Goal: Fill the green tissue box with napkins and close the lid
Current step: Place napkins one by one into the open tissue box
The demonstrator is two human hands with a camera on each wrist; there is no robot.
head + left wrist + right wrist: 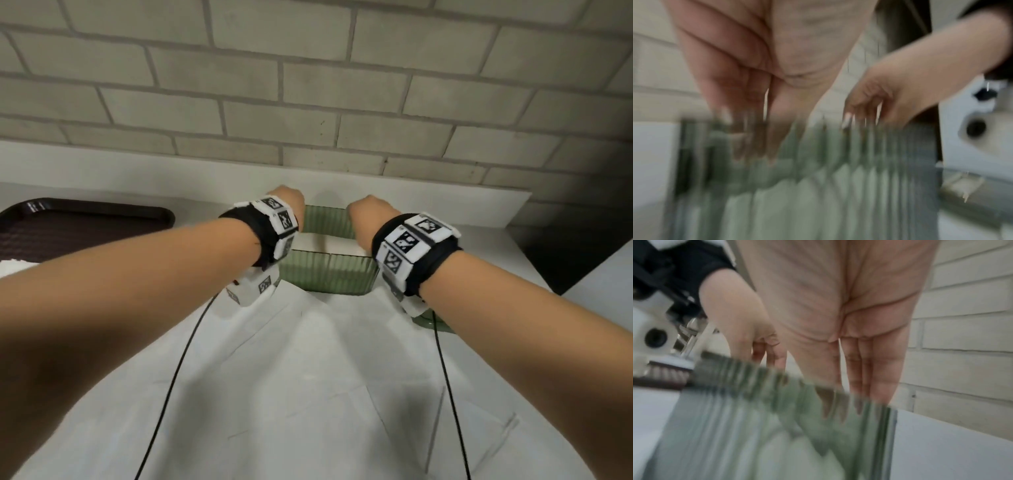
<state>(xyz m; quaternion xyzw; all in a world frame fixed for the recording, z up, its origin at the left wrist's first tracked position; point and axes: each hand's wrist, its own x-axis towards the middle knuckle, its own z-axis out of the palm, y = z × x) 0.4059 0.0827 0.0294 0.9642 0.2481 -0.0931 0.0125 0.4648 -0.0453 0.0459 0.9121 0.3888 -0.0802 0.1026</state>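
So I've got the green tissue box [330, 274] sitting on the white desk [308, 377] right in front of the brick wall [308, 85], and the napkins [325, 244] are already showing as a white stack inside it. My left hand [287, 202] is over the left end and my right hand [366, 214] over the right end, both reaching down into the open top; from the wrist views the fingers on both look fairly straight, dipping behind the ribbed wall, not clenched around anything that I can make out, though it's all pretty blurry. Looks to me like I'm at the bit where you press the stack down and square it up. Tip for this step: push evenly with both hands at the ends so the pile goes down flat, otherwise I reckon one corner rides up and the lid won't seat. I think that green thing by my right wrist is the lid [430, 322], lying on the desk just beside the box, but it's mostly hidden. There's a dark tray [85, 222] off to the left too.
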